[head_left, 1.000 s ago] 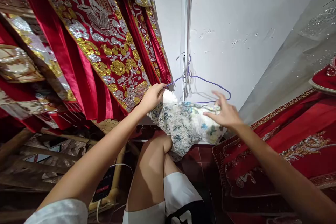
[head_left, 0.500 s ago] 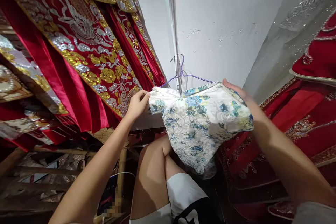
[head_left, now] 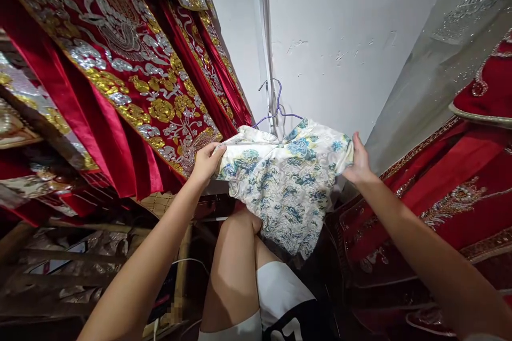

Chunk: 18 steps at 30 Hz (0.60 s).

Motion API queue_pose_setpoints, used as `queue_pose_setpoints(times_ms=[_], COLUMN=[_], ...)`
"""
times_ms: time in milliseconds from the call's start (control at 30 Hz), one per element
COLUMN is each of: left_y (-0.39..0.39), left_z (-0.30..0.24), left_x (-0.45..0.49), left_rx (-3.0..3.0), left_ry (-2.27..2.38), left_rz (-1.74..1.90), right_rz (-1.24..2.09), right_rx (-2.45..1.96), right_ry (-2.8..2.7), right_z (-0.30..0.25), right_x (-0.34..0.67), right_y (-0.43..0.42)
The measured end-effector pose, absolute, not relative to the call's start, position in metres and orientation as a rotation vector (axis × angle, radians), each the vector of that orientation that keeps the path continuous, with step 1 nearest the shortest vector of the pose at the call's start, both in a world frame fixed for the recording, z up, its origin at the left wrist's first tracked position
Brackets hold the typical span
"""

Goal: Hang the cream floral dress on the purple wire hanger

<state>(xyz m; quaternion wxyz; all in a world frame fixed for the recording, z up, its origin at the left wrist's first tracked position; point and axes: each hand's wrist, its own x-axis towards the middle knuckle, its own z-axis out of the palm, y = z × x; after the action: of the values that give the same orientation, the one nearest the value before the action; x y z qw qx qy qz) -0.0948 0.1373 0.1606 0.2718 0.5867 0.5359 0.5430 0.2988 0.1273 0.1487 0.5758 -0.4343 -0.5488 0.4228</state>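
Observation:
A white short-sleeved blouse (head_left: 286, 186) with blue and yellow flowers hangs in front of me on a thin purple hanger (head_left: 279, 109). The hanger's hook is up beside a narrow metal rail; whether it bears on the rail I cannot tell. My left hand (head_left: 208, 161) is closed on the end of the left-hand sleeve, thumb on top. At the other side, my right hand (head_left: 359, 162) grips the edge of the opposite sleeve, its thumb pointing up and its fingers partly hidden behind the cloth. Both sleeves are spread out sideways, and the hem drops above my knees.
Red costumes with gold and silver sequins (head_left: 160, 109) hang close on the left. More red beaded garments (head_left: 448, 197) crowd the right side. A metal rail (head_left: 265, 37) runs up the white wall (head_left: 340, 21). A bamboo rack (head_left: 72, 261) stands low at left.
My right hand has shifted from the top of the shoulder down to the sleeve's edge. My left hand has moved slightly left and down, and the blouse now lies flatter and more evenly spread.

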Motion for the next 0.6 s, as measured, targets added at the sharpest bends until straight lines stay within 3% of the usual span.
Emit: queue_pose_setpoints(times_ms=[133,200,333,467,533,600], left_y=[0.149,0.153,0.144,0.135,0.135,0.136], left_z=[0.175,0.194,0.215,0.181,0.152,0.129], left_x=[-0.080,-0.075,-0.072,-0.059,-0.042,-0.020], left_rx=[1.359,1.620,2.421,2.597,2.375,2.070], left_ry=[1.379,1.358,1.436,1.399,1.310,1.289], left_rz=[1.665,1.679,1.327,1.306,1.420,1.555], right_rz=[0.950,0.828,0.749,1.313,1.598,1.669], right_rx=[-0.970,-0.916,-0.889,-0.858,-0.671,-0.486], right_ry=[-0.976,-0.843,-0.727,-1.140,-1.457,-1.595], right_z=[0.163,0.175,0.175,0.147,0.140,0.143], right_x=[0.304,0.302,0.288,0.260,0.239,0.216], right_y=[0.127,0.118,0.062,-0.011,-0.033,-0.041])
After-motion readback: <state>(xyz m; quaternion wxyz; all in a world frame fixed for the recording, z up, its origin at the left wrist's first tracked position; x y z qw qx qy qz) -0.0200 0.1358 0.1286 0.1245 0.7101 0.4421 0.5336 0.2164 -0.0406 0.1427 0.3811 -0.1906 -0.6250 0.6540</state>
